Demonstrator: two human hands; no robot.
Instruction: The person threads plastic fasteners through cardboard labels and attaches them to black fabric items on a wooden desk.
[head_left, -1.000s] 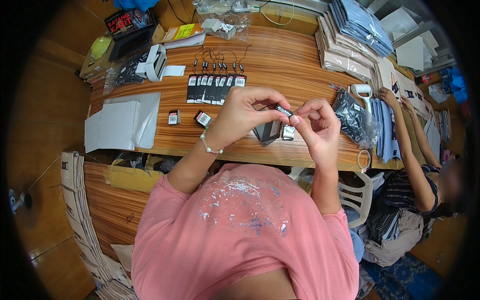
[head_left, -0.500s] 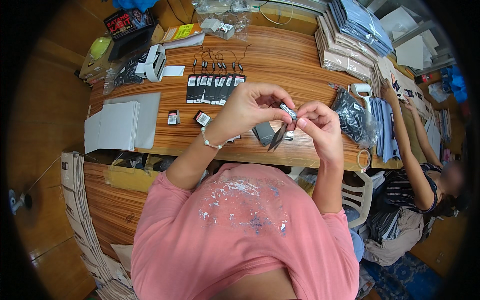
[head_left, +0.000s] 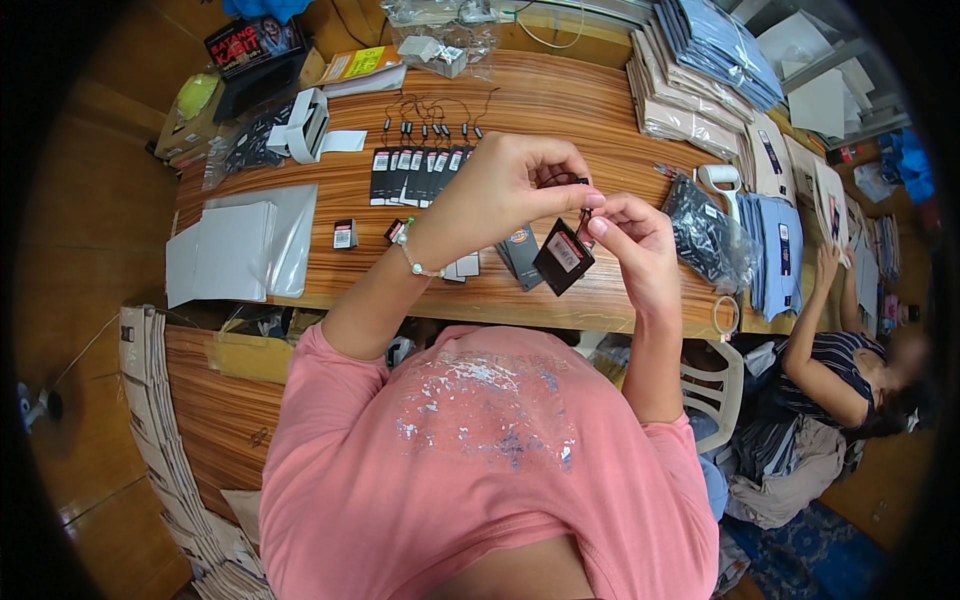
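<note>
A black hang tag (head_left: 563,256) with a white sticker dangles on its dark cord between my hands, above the table. My left hand (head_left: 530,182) is closed in a pinch on the cord's upper part, where a dark loop shows. Thumb and fingers of my right hand (head_left: 638,240) pinch lower down, beside the tag's top. Just below lie dark grey tags (head_left: 521,262), partly hidden by the hanging one. A row of black tags (head_left: 408,178) lies beyond my left forearm, their cords and small toggles stretched away from me. A small stickered tag (head_left: 345,234) sits left of my wrist.
White sheets (head_left: 222,250) lie at the left on the wood-grained table (head_left: 560,100). To the right are a plastic bag of dark pieces (head_left: 708,235), a white lint roller (head_left: 720,180) and folded blue garments (head_left: 772,255). Another person (head_left: 835,370) works at the far right.
The tag has turned so its stickered side shows, and it hangs lower. My left hand has risen slightly. The other person's arms have drawn back toward their body.
</note>
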